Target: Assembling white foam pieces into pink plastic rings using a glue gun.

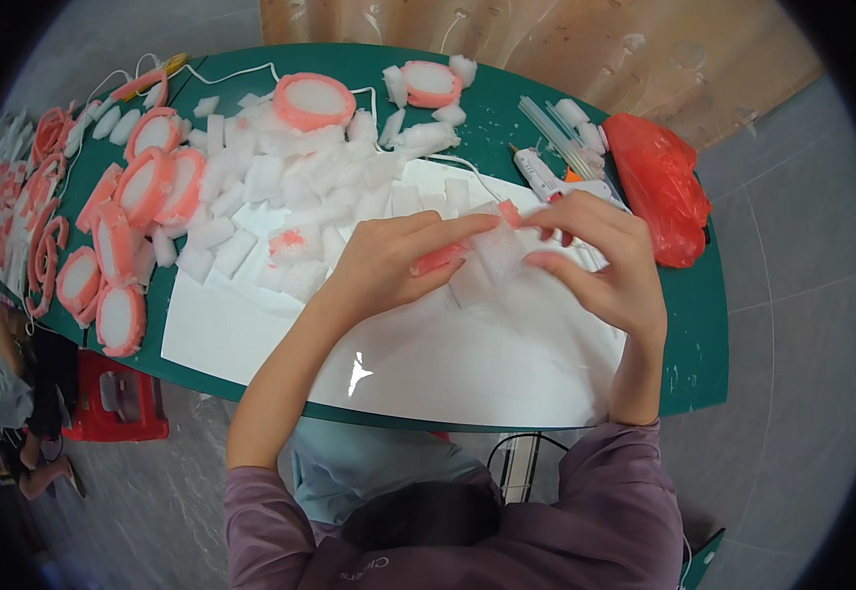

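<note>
My left hand [383, 261] is closed on a pink foam strip [440, 258], gripped between thumb and fingers. Beside that strip is a white foam piece [500, 254], and a short pink end [509, 213] sticks up at its top. My right hand [600, 258] is on the other side, fingers curved; its index fingertip is at the pink end, and its thumb stands apart lower down, by the white foam. Under both hands lies a white sheet [428, 369] with a shiny surface. Whether the strip and white foam are joined is hidden by my left fingers.
A white glue gun [544, 179] and clear glue sticks [558, 138] lie beyond my right hand, near a red plastic bag [652, 187]. White foam pieces [295, 182] are heaped at left, with several pink-rimmed ovals [143, 187]. A red stool [123, 398] and another person [0, 379] are farther left.
</note>
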`<state>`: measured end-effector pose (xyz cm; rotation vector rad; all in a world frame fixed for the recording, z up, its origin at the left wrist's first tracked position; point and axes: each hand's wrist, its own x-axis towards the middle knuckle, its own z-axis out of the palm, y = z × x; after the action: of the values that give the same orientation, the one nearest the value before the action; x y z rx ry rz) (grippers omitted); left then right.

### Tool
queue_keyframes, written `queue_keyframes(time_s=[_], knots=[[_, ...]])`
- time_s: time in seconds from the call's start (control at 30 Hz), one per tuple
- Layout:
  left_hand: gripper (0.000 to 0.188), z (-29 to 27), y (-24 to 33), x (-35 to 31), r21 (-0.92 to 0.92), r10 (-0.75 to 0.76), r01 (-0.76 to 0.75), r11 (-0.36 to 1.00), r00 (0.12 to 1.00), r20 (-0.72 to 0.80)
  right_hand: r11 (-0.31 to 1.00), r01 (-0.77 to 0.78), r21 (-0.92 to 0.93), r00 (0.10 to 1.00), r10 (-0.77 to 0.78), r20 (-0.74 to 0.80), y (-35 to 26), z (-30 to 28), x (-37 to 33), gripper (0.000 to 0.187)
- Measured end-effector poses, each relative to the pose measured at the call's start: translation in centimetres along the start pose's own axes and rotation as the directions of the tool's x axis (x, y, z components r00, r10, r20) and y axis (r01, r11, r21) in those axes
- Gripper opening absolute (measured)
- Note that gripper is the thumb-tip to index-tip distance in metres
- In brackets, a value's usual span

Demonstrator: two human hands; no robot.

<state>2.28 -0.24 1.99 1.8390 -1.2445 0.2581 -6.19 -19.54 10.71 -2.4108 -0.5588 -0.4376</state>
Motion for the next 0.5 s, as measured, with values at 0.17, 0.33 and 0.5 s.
queue_keyframes(time_s=[0.17,0.33,0.5], knots=[[0.047,0.12,-0.24,-0.02,0.010,-0.052,0.052,0.999,0.998,0.021,0.991,0.086,-0.106,0.996,-0.083,0.036,0.74,0.49,0.25,0.026],[0.050,0.38,-0.47,0.11,-0.053,-0.020,0.015,0.998,0.996,-0.089,0.972,0.152,-0.180,0.988,-0.145,0.052,0.69,-0.20,-0.06,0.023],[0.050,0.40,-0.53,-0.05,-0.044,-0.036,0.032,0.999,0.996,-0.078,0.968,0.150,-0.202,0.988,-0.152,0.006,0.51,0.50,-0.27,0.016]])
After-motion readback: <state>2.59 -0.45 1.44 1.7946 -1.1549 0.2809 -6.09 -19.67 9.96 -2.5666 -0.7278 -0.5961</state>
